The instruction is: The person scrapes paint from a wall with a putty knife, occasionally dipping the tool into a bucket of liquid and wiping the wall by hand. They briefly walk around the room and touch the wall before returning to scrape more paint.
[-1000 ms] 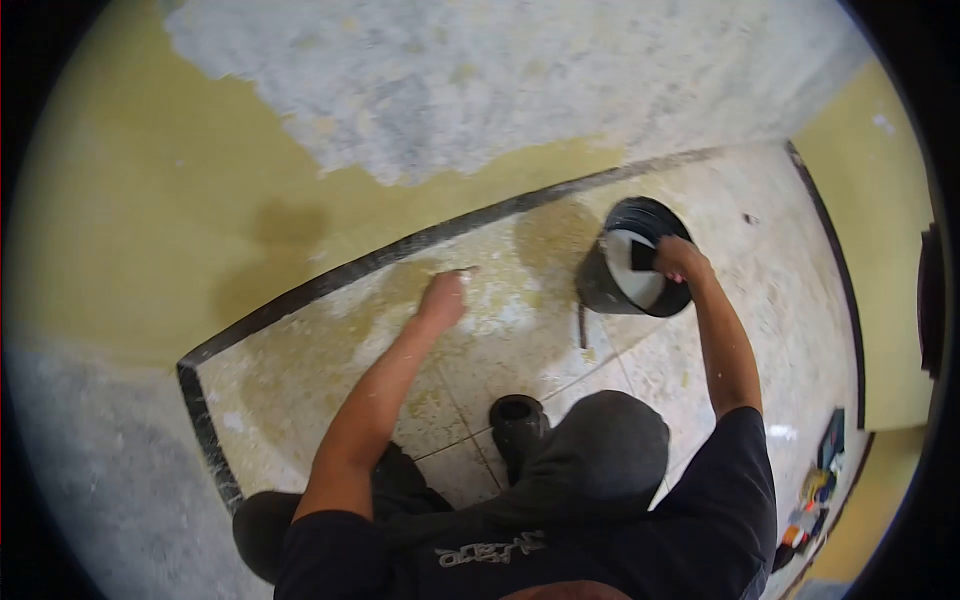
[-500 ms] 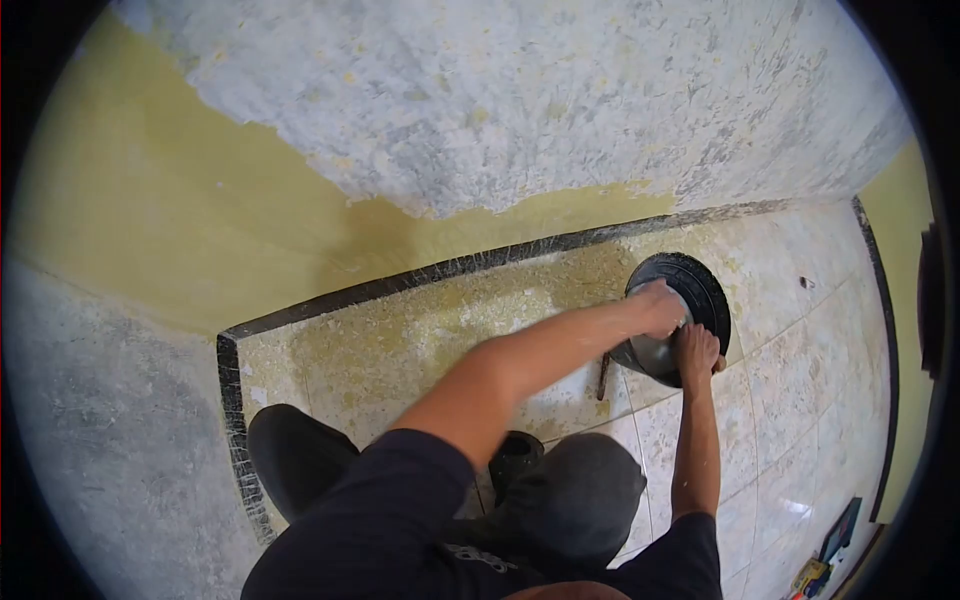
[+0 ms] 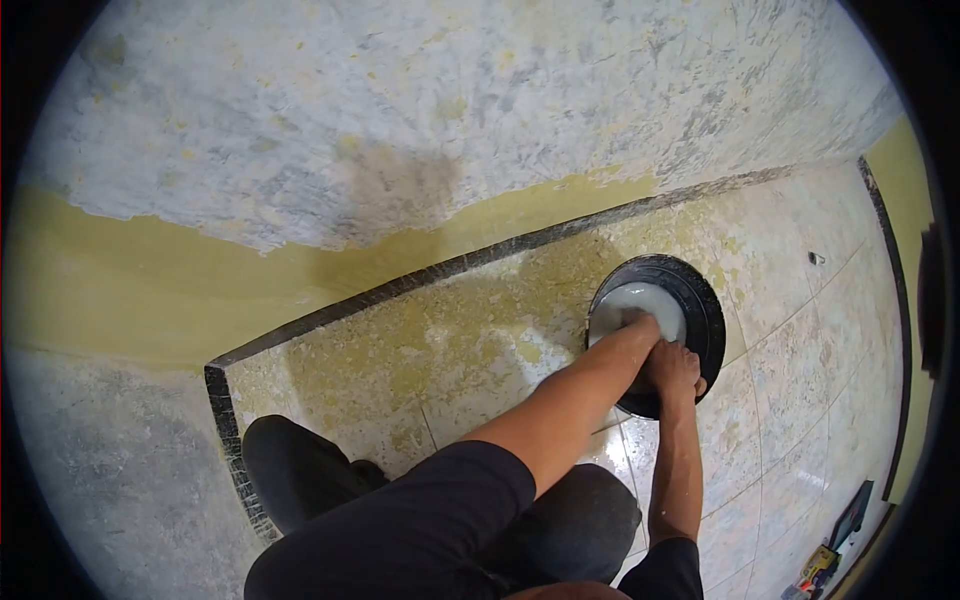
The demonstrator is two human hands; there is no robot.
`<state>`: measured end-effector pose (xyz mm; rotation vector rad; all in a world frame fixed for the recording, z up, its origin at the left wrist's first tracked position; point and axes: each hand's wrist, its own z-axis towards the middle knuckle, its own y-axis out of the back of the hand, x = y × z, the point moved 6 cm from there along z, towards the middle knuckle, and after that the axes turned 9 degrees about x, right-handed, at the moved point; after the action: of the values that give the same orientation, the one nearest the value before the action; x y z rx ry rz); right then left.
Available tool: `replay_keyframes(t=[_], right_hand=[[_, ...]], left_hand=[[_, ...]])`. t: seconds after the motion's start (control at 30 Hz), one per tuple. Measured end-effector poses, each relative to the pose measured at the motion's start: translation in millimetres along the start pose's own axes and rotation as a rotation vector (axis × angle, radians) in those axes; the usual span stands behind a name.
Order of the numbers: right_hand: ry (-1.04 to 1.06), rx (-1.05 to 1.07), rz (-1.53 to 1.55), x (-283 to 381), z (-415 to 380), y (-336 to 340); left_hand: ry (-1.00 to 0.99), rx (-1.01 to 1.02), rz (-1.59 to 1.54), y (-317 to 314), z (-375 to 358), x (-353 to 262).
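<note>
A round black bucket (image 3: 706,300) stands on the tiled floor with cloudy whitish liquid (image 3: 640,295) in it. My left hand (image 3: 640,322) reaches down into the bucket, and its fingers are hidden at the liquid. Close beside it, my right hand (image 3: 677,368) is at the bucket's near right side with its fingers curled closed. What those fingers hold, if anything, is hidden. The two hands are side by side, with the left forearm partly in front of the right hand.
Ahead rises a wall (image 3: 450,90), patchy grey-white above and yellow below, with a dark skirting strip (image 3: 440,270). Flakes litter the floor (image 3: 400,360). A small object (image 3: 816,258) lies right of the bucket; a yellow-black item (image 3: 820,565) and dark flat item (image 3: 853,512) lie lower right.
My left hand has gone deeper into the bucket; the right has shifted left and slightly down. More of the whitish liquid shows. A brown stick-like thing beside the bucket is out of sight now.
</note>
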<state>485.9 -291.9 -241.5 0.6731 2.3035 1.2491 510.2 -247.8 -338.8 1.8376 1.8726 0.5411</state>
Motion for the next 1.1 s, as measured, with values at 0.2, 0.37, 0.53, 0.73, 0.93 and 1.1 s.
replay_keyframes(t=[0.2, 0.37, 0.53, 0.73, 0.93, 1.1], right_hand=[[0.010, -0.050, -0.047, 2, 3, 3], [-0.012, -0.326, -0.067, 16, -24, 51], [0.083, -0.519, -0.149, 67, -74, 174], [0.304, -0.475, -0.209, 188, -116, 273], [0.582, 0.157, 0.744, 338, -74, 222], [0.588, -0.255, 1.361, 387, -35, 112]], left_hand=[[-0.108, -0.431, -0.334, 30, -89, 43], [-0.283, -1.318, -0.761, 2, -264, 103], [0.191, -0.955, -1.017, -91, -312, 177], [-0.187, -1.102, -1.677, -172, -304, 192], [-1.193, -1.192, -2.681, -221, -351, 195], [-0.885, -1.530, -2.598, -250, -335, 231]])
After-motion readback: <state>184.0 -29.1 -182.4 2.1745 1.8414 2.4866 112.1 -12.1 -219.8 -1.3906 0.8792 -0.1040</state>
